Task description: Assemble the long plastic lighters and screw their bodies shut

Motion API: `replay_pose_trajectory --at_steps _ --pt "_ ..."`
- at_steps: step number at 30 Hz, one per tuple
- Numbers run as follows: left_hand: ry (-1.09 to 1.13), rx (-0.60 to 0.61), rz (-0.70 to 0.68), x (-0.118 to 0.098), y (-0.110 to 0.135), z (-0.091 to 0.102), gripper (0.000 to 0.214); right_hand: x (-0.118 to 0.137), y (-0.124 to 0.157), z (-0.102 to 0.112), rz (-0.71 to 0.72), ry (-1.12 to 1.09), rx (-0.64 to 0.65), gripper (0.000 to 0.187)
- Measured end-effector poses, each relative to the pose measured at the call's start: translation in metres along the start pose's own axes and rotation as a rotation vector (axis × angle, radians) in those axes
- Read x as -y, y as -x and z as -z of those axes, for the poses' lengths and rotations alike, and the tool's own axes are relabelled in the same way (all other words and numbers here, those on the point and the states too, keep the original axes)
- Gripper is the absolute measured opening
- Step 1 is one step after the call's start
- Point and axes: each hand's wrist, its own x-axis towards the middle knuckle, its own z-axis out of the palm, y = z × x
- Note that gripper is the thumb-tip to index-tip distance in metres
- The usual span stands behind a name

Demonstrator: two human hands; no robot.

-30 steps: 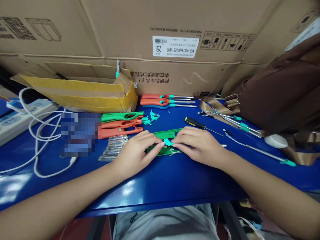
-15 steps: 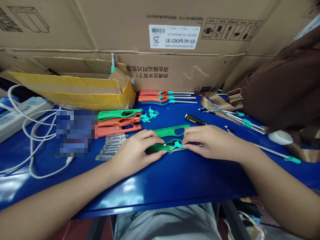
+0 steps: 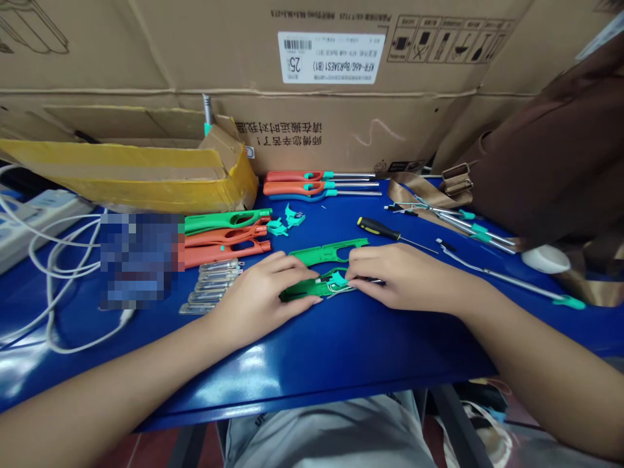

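Observation:
My left hand (image 3: 266, 296) is closed around the rear of a green lighter shell half (image 3: 314, 288) lying on the blue table. Inside that shell sit a turquoise trigger (image 3: 337, 279), a dark igniter part and white wires. My right hand (image 3: 390, 276) pinches at the front end of the shell, fingertips beside the trigger; a bit of metal rod shows under the fingers. What exactly the fingertips grip is partly hidden. Just behind lies the other green shell half (image 3: 329, 252), apart from both hands.
Green and orange lighter handles (image 3: 227, 222) and clear fuel tanks (image 3: 212, 286) lie at left. Farther back are turquoise triggers (image 3: 294, 216), assembled lighters (image 3: 295, 188) and a screwdriver (image 3: 377, 227). Metal lighter tubes (image 3: 526, 286) lie right. A yellow-taped carton (image 3: 195, 179) stands behind.
The camera view has shifted slightly. My right hand has moved a little toward the shell, and both hands keep their grip on it.

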Motion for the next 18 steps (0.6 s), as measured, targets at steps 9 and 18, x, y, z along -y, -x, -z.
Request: replay_pose_trajectory --at_steps 9,18 --pt "0.007 -0.005 0.009 -0.0002 0.0002 -0.0004 0.029 -0.0019 -0.0004 -0.0051 0.073 0.005 -0.057 0.022" --pt "0.027 0.023 0.038 -0.0028 -0.0004 0.0001 0.031 -0.0007 -0.0004 -0.0022 0.066 0.006 -0.069 0.021"
